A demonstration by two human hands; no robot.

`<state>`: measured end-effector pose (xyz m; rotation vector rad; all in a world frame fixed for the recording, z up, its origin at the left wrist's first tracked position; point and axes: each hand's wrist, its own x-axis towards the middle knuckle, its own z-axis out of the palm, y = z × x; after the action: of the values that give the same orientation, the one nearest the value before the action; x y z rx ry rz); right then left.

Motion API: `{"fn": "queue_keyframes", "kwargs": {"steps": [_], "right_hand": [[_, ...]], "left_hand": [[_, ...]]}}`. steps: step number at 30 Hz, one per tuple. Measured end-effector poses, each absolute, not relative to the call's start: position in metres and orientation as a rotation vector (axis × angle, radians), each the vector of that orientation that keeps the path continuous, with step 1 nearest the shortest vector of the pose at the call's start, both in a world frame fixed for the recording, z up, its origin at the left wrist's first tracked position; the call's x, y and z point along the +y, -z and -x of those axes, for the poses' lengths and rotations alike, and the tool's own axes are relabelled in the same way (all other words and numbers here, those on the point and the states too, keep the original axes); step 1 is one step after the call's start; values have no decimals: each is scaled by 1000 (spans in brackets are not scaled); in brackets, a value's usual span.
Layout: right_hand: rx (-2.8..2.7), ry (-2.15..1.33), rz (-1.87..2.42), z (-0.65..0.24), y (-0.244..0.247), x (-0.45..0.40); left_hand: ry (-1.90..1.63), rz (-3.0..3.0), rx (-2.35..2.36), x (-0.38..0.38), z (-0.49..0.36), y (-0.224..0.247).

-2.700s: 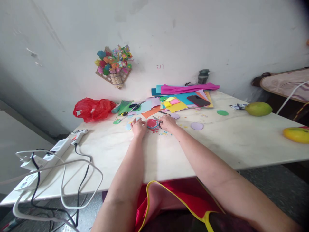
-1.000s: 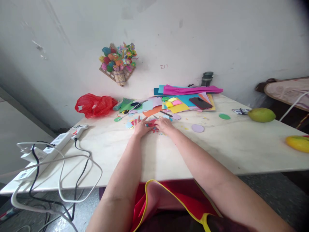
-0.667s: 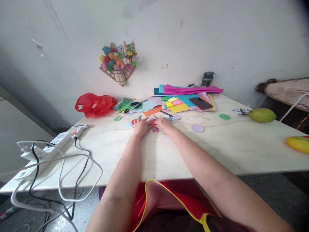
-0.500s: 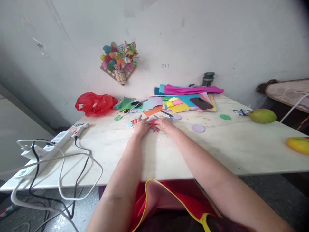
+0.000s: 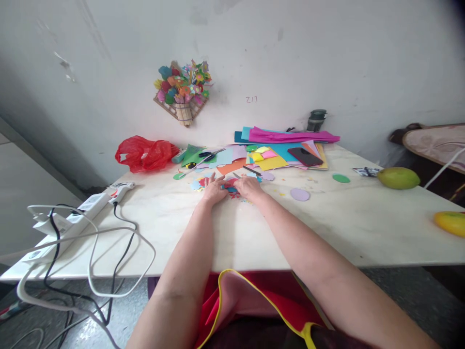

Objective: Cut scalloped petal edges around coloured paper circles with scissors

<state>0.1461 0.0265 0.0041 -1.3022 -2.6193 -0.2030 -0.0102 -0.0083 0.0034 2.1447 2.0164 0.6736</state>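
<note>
On the table, my left hand [image 5: 215, 189] lies palm down on cut paper pieces, its fingers spread apart. My right hand [image 5: 249, 188] is closed, its fingertips pressed down at a heap of red and blue paper scraps [image 5: 232, 189] between the hands. What its fingers pinch is hidden. A small grey pointed thing [image 5: 236, 175] shows just behind those fingertips; I cannot tell if the hand touches it. Light blue paper pieces [image 5: 195, 185] lie left of my left hand. Behind my right hand are a dark pen-like stick [image 5: 252, 170] and a lilac scalloped paper shape [image 5: 268, 176].
Scissors [image 5: 210, 155] and coloured paper sheets [image 5: 278, 162] lie farther back, with a phone [image 5: 305, 156] on them. A red plastic bag [image 5: 147, 154] sits at the left, a power strip [image 5: 69, 228] with cables nearer. Mangoes [image 5: 398, 178] lie right; a lilac oval [image 5: 300, 194] lies nearer.
The view has shifted slightly. More blue paper shows between my hands now, and my left fingers have moved a little off the scraps. My right hand stays nearly in place.
</note>
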Motion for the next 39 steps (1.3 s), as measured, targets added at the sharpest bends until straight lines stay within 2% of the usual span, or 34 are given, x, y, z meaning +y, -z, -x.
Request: {"fn": "queue_keyframes", "kwargs": {"steps": [15, 23, 39], "right_hand": [[-2450, 131, 1378, -147, -1, 26], [-2264, -38, 1424, -147, 4, 34], [-2058, -282, 1304, -152, 7, 36]], "left_hand": [[-798, -2114, 2019, -8, 10, -8], [-862, -2138, 1928, -10, 10, -10], [-1214, -2057, 1752, 2, 18, 3]]}}
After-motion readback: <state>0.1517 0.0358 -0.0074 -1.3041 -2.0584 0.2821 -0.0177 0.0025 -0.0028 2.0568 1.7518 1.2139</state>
